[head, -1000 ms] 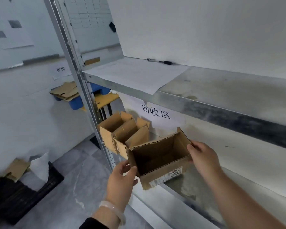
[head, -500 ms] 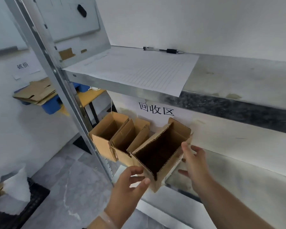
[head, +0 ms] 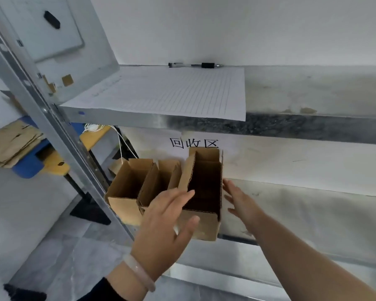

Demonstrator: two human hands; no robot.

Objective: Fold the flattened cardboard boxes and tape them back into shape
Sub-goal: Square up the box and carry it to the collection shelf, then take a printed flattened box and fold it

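Only one text can be read. A white paper sign [head: 193, 142] is fixed on the far wall [head: 291, 166], just under the upper shelf [head: 313, 127], and it carries three large black Chinese characters: 回收区. The lowest part of the characters is hidden behind the top flap of the right box [head: 204, 192], which stands in front of the sign. The lined sheet [head: 161, 92] on the upper shelf has some faint writing near its left edge, too pale and small to read.
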